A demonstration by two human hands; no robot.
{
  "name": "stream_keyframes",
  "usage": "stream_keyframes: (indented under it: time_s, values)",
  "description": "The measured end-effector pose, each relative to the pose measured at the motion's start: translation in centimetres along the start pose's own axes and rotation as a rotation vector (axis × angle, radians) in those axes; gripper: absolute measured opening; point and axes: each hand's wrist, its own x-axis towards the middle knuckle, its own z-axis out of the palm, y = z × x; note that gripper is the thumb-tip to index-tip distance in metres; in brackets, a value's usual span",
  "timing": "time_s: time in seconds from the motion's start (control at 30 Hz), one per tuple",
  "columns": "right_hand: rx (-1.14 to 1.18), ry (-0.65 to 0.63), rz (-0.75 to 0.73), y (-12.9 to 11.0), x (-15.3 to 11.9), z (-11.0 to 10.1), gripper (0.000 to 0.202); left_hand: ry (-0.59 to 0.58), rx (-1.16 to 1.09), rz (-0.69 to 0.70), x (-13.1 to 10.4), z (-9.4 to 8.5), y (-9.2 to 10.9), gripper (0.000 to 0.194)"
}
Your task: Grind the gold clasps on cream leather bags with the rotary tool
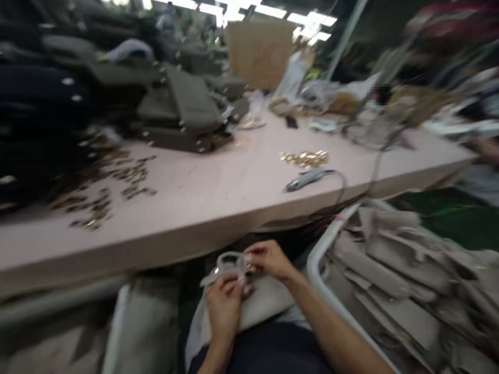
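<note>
No text, label, brand or number can be read anywhere in this view (motion blur smears nearly everything). The brown cardboard sheet [260,52] at upper centre of the frame shows a bare face, and the grey pieces [393,291] piled at lower right carry no legible marking.

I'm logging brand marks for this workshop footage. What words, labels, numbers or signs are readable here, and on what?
None can be read.
Grey bag piece held in the left hand and right hand: no print shows.
Cardboard sheet at the far side of the table: bare, blurred.
Stacked grey bags and papers: too blurred to tell.
</note>
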Motion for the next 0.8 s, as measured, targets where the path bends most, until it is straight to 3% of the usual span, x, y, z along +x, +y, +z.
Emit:
stream_keyframes:
  time_s: [0.07,0.13,0.4,0.6,0.8]
  values:
    - [0.008,-0.046,0.009,1.5,1.2,-0.3,0.048,0.013,-0.068,-0.024,-0.1,-2.1,-0.6,0.044]
    - [0.019,-0.092,0.031,2.6,1.9,-0.4,0.047,0.023,-0.120,-0.034,0.3,-2.9,-1.2,0.044]
    - [-0.014,-0.073,0.020,2.0,0.6,0.0,0.042,-0.040,-0.205,-0.066,0.5,-2.6,-1.7,0.041]
    - [-0.027,-0.135,0.098,2.5,0.0,0.5,0.040,-0.068,-0.231,-0.090,0.8,-3.0,-2.3,0.039]
    - [-0.126,-0.148,0.025,3.2,-0.3,0.5,0.032,-0.103,-0.254,-0.090,0.7,-3.0,-2.4,0.032]
